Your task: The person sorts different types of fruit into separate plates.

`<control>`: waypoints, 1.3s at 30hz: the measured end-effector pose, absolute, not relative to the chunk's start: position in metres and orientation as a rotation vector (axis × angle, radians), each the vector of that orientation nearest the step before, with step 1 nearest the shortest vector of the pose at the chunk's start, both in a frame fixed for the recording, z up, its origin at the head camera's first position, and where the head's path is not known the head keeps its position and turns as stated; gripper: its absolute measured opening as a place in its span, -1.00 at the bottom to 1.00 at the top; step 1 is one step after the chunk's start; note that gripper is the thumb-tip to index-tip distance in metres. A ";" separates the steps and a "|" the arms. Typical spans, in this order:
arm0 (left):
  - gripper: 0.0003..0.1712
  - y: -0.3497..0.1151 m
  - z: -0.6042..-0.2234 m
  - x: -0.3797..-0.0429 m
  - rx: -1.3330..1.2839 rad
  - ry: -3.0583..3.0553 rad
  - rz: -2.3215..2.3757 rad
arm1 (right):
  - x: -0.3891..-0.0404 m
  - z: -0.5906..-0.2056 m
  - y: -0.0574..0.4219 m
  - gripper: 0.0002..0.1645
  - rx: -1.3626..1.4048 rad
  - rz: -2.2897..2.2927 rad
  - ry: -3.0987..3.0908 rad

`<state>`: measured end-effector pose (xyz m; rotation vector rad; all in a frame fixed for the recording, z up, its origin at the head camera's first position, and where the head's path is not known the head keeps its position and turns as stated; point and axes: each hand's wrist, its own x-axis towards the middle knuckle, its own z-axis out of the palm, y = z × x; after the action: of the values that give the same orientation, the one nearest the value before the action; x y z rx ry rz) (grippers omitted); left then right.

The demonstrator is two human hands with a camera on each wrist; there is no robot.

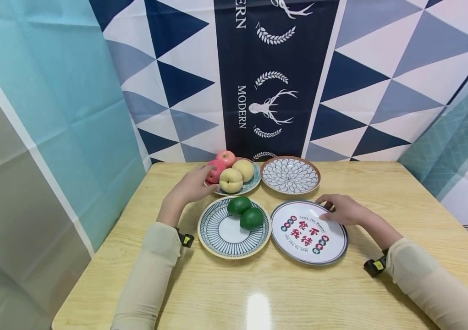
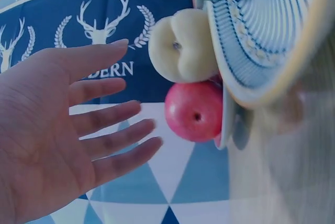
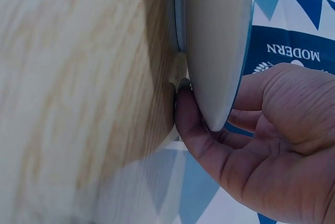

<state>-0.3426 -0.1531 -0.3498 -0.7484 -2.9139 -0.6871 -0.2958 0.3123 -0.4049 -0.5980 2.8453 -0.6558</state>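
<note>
My left hand (image 1: 192, 185) reaches beside the fruit plate (image 1: 253, 184) at the back. In the left wrist view its fingers are spread and relaxed, apart from a red apple (image 2: 191, 111) and a pale yellow peach (image 2: 184, 46). A pink apple (image 1: 226, 158) and a second peach (image 1: 244, 170) sit on the same plate. With my right hand (image 1: 343, 210) I pinch the far right rim of a white plate (image 1: 293, 247) with red characters and a dark rim. The right wrist view shows fingers under its raised edge, thumb on the upper side.
A striped plate (image 1: 213, 236) with a cream rim holds two green lime-like fruits (image 1: 252, 218), left of the white plate. Behind stands a brown-rimmed plate (image 1: 289, 176) with a petal pattern. A patterned cloth (image 1: 267, 73) hangs behind the wooden table (image 1: 217, 293).
</note>
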 end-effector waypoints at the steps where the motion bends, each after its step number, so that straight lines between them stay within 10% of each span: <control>1: -0.26 -0.152 -0.349 -0.342 -0.747 -2.894 -0.684 | -0.296 -0.405 0.313 -0.47 -0.594 -0.654 2.845; 39: -0.31 -0.105 -0.359 -0.383 -1.022 -2.910 -0.575 | -0.299 -0.408 0.314 -0.46 -0.513 -0.669 2.833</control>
<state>-0.3832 -0.1051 -0.3595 -1.0221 -2.9096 -0.5747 -0.2985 0.3140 -0.4079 -0.5133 2.8334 -0.6689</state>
